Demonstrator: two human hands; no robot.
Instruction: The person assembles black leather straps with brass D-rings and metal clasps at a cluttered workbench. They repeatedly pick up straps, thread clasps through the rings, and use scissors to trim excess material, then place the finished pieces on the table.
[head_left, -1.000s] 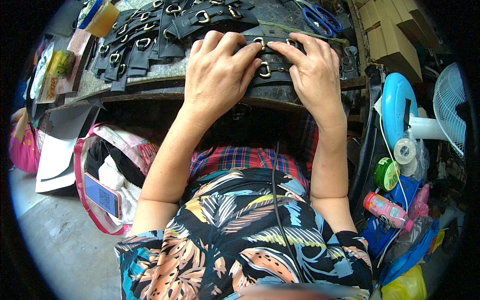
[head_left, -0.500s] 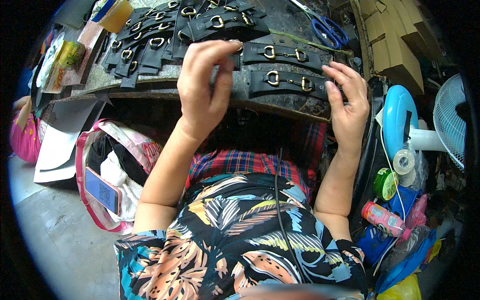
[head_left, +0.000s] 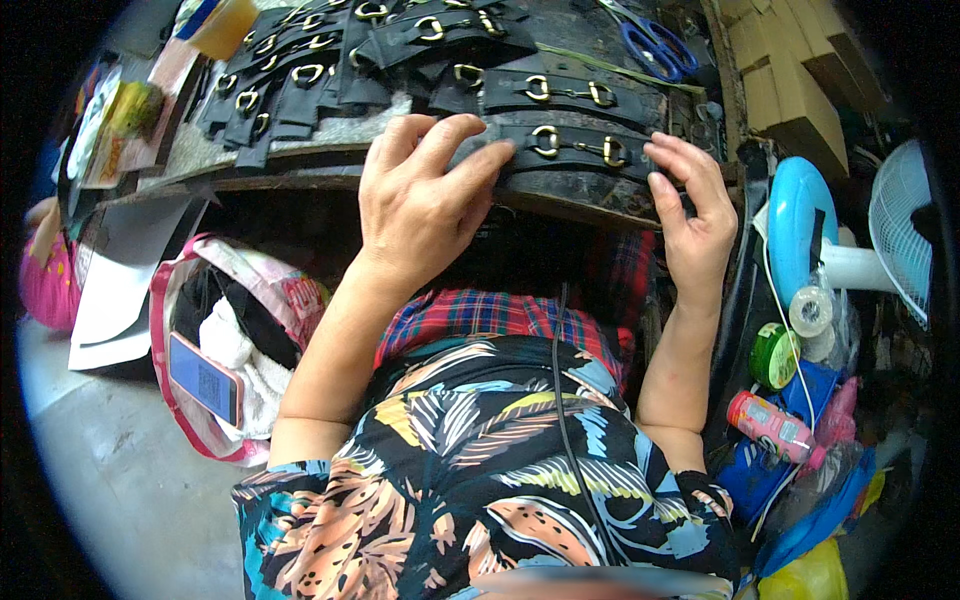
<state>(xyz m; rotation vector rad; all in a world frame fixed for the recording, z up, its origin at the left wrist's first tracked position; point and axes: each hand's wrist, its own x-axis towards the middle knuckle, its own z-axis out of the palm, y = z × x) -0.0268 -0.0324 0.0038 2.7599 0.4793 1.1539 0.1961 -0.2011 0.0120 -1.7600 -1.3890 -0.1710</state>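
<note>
Fingers (head_left: pixel 490 160) loosely apart, left hand (head_left: pixel 418 210) and right hand (head_left: pixel 700 215) at opposite ends of nearest black strap (head_left: pixel 580 160).

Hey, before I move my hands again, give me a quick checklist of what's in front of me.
1. Near black strap lying flat, metal fittings facing up: ok.
2. Left fingers at that strap's left end: ok.
3. Right fingers at its right end: ok.
4. Both hands firmly gripping it: cannot tell; the contact isn't clear from above.
5. Strap just behind with its fittings facing up: ok.
6. Blue-handled scissors apart from both hands: ok, they lie farther back on the bench.
</note>
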